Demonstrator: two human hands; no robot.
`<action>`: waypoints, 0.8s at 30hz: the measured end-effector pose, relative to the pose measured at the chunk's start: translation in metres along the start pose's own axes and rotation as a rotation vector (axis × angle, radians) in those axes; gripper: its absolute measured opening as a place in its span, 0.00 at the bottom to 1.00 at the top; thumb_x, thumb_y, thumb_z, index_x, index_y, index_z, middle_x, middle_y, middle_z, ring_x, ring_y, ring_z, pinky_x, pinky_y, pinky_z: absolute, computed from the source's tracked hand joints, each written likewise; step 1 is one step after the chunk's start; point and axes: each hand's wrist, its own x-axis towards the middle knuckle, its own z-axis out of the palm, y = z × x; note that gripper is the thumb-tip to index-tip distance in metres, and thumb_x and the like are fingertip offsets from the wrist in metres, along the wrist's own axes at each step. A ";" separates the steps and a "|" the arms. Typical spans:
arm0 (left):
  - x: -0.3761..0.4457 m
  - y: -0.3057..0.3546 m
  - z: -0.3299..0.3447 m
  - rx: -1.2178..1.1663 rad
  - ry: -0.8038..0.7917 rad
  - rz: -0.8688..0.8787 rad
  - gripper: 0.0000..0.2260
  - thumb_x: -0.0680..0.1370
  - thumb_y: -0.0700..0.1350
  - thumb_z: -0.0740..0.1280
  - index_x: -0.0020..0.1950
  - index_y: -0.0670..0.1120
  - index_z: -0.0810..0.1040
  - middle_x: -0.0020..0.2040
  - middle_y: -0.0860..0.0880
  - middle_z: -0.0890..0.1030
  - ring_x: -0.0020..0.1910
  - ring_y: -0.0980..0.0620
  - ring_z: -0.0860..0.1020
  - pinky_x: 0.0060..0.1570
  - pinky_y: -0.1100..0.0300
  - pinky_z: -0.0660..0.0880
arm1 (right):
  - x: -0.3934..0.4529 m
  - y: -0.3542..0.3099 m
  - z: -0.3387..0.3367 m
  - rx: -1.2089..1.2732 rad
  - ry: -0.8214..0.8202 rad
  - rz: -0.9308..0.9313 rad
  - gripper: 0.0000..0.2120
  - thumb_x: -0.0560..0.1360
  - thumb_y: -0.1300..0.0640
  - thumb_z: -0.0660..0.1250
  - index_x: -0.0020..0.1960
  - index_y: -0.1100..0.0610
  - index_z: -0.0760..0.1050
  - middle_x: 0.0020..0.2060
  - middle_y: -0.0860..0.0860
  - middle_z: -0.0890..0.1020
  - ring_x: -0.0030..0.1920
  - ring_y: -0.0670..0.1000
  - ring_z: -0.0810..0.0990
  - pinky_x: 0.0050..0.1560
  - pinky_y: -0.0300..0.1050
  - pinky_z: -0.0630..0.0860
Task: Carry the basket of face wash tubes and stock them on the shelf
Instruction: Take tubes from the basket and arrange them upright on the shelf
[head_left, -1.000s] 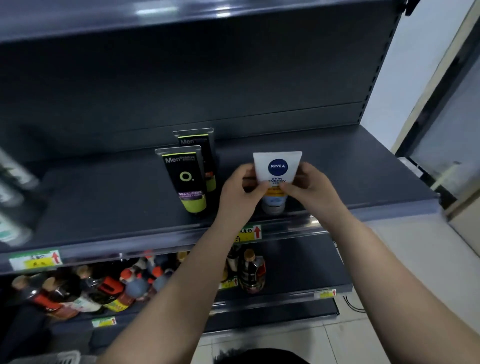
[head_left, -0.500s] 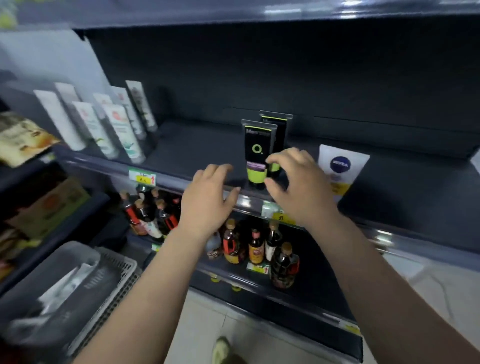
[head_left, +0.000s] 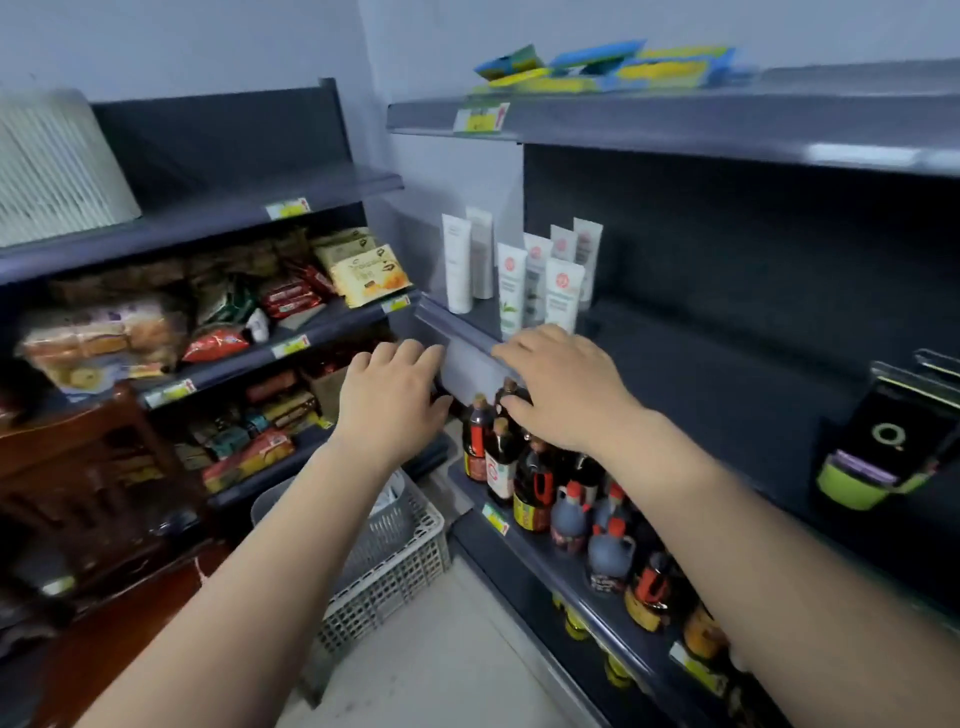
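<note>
- Both hands are empty: the left hand (head_left: 387, 400) and the right hand (head_left: 558, 387) hover with fingers loosely spread, holding nothing, in front of the shelf's (head_left: 727, 364) front edge.
- The white face wash tubes (head_left: 524, 275) stand upright at the shelf's left end; a black tube (head_left: 883, 441) stands toward its right.
- The basket (head_left: 405, 545) sits on the floor below the left forearm; its contents are mostly hidden.
- Judged step: between placements.
- Next move likely calls for reaching down into the basket and gripping another tube.
</note>
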 end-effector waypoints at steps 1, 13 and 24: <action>0.000 -0.020 -0.001 0.006 -0.003 -0.033 0.22 0.73 0.52 0.65 0.66 0.47 0.70 0.60 0.46 0.75 0.60 0.41 0.72 0.57 0.49 0.67 | 0.017 -0.013 0.001 0.008 -0.009 -0.027 0.23 0.76 0.49 0.59 0.69 0.52 0.64 0.63 0.50 0.70 0.66 0.54 0.65 0.63 0.50 0.65; -0.016 -0.222 0.032 0.115 -0.125 -0.267 0.25 0.76 0.57 0.60 0.71 0.50 0.62 0.67 0.49 0.70 0.66 0.45 0.67 0.63 0.50 0.64 | 0.182 -0.148 0.057 -0.005 -0.054 -0.198 0.24 0.77 0.47 0.58 0.71 0.52 0.62 0.67 0.51 0.69 0.68 0.55 0.64 0.67 0.53 0.60; -0.014 -0.315 0.132 0.028 -0.331 -0.434 0.22 0.77 0.55 0.60 0.69 0.50 0.65 0.66 0.49 0.71 0.65 0.44 0.68 0.61 0.50 0.65 | 0.286 -0.193 0.173 0.032 -0.304 -0.285 0.24 0.77 0.46 0.58 0.71 0.53 0.62 0.66 0.52 0.69 0.68 0.55 0.65 0.65 0.53 0.62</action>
